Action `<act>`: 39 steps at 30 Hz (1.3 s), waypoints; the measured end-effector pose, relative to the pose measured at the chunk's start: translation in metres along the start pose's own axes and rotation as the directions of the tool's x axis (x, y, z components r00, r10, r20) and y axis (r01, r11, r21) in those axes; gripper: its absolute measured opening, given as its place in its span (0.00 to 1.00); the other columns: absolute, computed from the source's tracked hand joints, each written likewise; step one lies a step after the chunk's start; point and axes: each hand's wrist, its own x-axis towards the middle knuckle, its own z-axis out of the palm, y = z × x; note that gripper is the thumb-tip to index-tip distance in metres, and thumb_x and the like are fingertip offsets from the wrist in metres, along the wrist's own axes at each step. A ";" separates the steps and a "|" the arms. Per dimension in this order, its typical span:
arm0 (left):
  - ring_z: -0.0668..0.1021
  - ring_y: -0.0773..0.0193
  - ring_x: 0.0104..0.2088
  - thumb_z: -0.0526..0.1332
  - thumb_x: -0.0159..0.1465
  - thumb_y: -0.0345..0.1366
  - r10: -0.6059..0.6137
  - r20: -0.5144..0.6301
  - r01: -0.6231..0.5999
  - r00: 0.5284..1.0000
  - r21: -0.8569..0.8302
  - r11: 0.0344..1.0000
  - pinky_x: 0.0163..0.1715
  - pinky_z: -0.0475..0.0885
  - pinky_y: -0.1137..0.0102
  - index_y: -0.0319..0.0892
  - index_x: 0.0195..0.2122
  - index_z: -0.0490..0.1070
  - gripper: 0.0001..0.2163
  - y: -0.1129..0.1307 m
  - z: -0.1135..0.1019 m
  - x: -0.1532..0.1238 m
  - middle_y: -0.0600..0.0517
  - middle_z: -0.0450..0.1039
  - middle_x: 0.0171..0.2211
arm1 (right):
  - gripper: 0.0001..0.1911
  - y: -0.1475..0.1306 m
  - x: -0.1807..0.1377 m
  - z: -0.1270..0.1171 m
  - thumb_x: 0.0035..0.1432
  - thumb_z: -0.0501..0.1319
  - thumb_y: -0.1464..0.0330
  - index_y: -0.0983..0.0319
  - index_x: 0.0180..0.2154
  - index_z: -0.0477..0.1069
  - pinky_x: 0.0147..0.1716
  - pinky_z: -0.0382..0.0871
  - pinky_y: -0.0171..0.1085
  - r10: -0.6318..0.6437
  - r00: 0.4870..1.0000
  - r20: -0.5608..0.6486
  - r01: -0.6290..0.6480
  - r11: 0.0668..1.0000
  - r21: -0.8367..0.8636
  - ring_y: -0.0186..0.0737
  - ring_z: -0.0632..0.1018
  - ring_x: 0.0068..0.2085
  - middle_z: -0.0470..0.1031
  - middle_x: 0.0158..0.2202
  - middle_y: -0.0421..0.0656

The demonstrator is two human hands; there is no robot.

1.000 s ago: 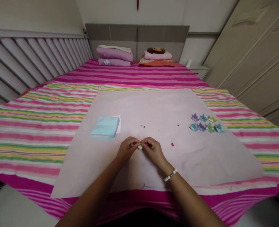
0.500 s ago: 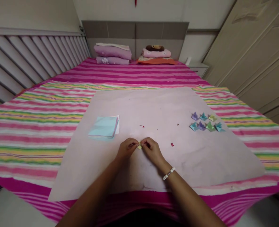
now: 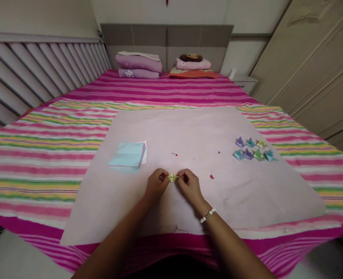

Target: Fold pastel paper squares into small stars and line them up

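My left hand and my right hand both pinch a small yellow folded paper piece between their fingertips, one on each side, just above a large pale pink sheet spread over the bed. A white bead bracelet circles my right wrist. To the left of my hands lies a stack of square papers with a light blue sheet on top. Several finished folded paper pieces in purple, blue and green sit in two rows at the right of the sheet.
The bed has a pink, yellow and green striped cover. Folded purple bedding and a pink pillow lie by the headboard. A slatted rail runs on the left, wardrobe doors on the right. Small red scraps dot the sheet.
My hands have drawn slightly apart, and the yellow paper piece shows more fully between the fingertips than before. The view shifted a little.
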 end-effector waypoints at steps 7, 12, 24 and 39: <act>0.74 0.66 0.32 0.58 0.54 0.27 0.100 0.020 -0.101 0.995 0.079 0.992 0.30 0.71 0.72 0.42 0.28 0.69 0.04 0.003 0.002 0.000 0.51 0.70 0.32 | 0.03 0.003 -0.001 0.002 0.47 0.56 0.72 0.58 0.26 0.66 0.25 0.59 0.34 -0.024 1.000 0.006 0.024 1.000 -0.010 0.36 0.66 0.25 0.66 0.23 0.37; 0.73 0.63 0.34 0.60 0.56 0.28 0.100 0.029 -0.103 0.995 0.175 0.979 0.31 0.70 0.71 0.43 0.28 0.67 0.03 0.003 0.003 -0.002 0.51 0.69 0.33 | 0.04 0.003 -0.001 0.002 0.48 0.56 0.73 0.58 0.26 0.66 0.26 0.59 0.34 -0.072 0.997 0.033 0.073 0.997 -0.027 0.36 0.66 0.26 0.65 0.24 0.37; 0.72 0.62 0.35 0.59 0.55 0.25 0.090 0.044 -0.100 0.995 0.319 0.943 0.34 0.68 0.69 0.43 0.30 0.65 0.06 0.012 0.002 -0.004 0.52 0.67 0.33 | 0.09 0.007 0.000 0.005 0.50 0.54 0.77 0.60 0.26 0.70 0.31 0.64 0.36 -0.220 0.975 0.028 0.221 0.974 -0.047 0.39 0.71 0.31 0.70 0.28 0.42; 0.73 0.62 0.37 0.54 0.62 0.29 0.106 0.061 -0.120 0.992 0.311 0.943 0.35 0.72 0.69 0.42 0.31 0.65 0.04 0.011 -0.003 -0.007 0.49 0.68 0.35 | 0.05 0.004 -0.006 0.006 0.57 0.57 0.73 0.61 0.30 0.69 0.31 0.66 0.36 -0.304 0.949 0.079 0.314 0.923 -0.224 0.39 0.71 0.32 0.69 0.31 0.43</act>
